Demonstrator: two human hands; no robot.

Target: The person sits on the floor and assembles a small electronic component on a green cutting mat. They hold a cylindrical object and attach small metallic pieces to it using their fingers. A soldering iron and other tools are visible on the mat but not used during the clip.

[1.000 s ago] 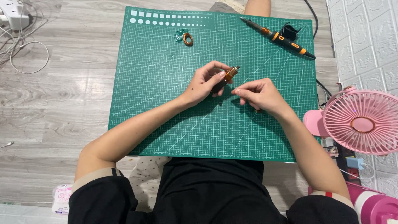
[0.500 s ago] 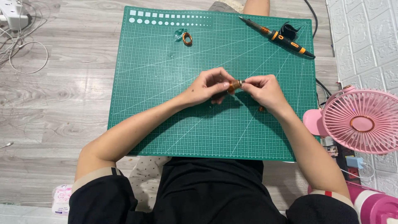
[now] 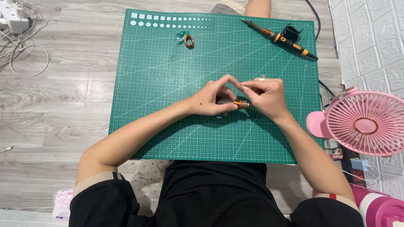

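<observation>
My left hand (image 3: pixel 212 100) grips a small grey tool with an orange knurled collar (image 3: pixel 240 104), held level just above the green cutting mat (image 3: pixel 164 84). My right hand (image 3: pixel 265 97) is at the tool's tip, its fingers pinched together there. Whatever those fingertips pinch is too small to make out. My left thumb and forefinger arch over the tool and meet my right fingertips.
A black and orange soldering iron (image 3: pixel 280 37) lies at the mat's far right corner. A small orange ring with teal bits (image 3: pixel 188 40) sits near the far edge. A pink fan (image 3: pixel 364 122) stands to the right, and cables and a power strip (image 3: pixel 14 21) lie far left.
Both hands have come together. The tool swung from pointing up-right to lying level, and my right hand closed in on its tip.
</observation>
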